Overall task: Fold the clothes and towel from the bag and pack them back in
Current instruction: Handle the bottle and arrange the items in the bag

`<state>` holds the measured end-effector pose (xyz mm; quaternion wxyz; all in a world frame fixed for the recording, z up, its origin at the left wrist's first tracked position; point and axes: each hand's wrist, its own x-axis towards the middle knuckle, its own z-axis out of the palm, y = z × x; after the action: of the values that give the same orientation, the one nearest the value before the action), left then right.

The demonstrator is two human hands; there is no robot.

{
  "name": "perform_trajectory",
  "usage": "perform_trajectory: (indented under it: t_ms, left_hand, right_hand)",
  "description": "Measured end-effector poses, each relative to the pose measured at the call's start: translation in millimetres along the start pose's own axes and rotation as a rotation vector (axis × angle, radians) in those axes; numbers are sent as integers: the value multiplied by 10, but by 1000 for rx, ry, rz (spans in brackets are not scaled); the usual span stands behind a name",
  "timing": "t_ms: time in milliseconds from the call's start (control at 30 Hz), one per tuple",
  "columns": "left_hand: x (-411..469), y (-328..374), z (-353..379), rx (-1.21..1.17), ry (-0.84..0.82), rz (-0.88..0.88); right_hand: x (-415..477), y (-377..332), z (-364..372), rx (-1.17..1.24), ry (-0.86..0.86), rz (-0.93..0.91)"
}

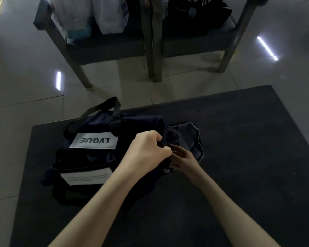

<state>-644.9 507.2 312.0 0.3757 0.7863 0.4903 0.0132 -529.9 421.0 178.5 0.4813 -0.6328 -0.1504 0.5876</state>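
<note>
A dark navy bag (89,157) with a white LVQUE label and black straps lies on its side on a dark mat (239,148), its mouth facing right. My left hand (146,148) is closed on the dark fabric edge at the bag's mouth. Just right of it, my right hand (184,157) has its fingers curled around a grey-blue cloth (185,138) that sticks out of the bag onto the mat. How far the cloth reaches inside the bag is hidden.
The mat lies on a pale tiled floor (25,104). Beyond it stand two dark chairs (150,50): the left seat holds white plastic bags (107,15), the right one dark clothing (203,11).
</note>
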Motion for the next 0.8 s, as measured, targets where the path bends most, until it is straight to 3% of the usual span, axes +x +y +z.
perform_trajectory:
  t_ms: [300,400,500,800]
  left_hand:
    - [74,-118,164,-49,-152,40]
    - [124,-188,152,-64,-169,37]
    - [143,-237,137,-26,-192,50]
    - [-17,-282,160,111,-230,62]
  right_hand:
    - [69,133,164,-75,58,66]
    - [62,115,163,27,71,93]
    - [18,118,102,157,141,112]
    - [-253,138,-16,101,223,133]
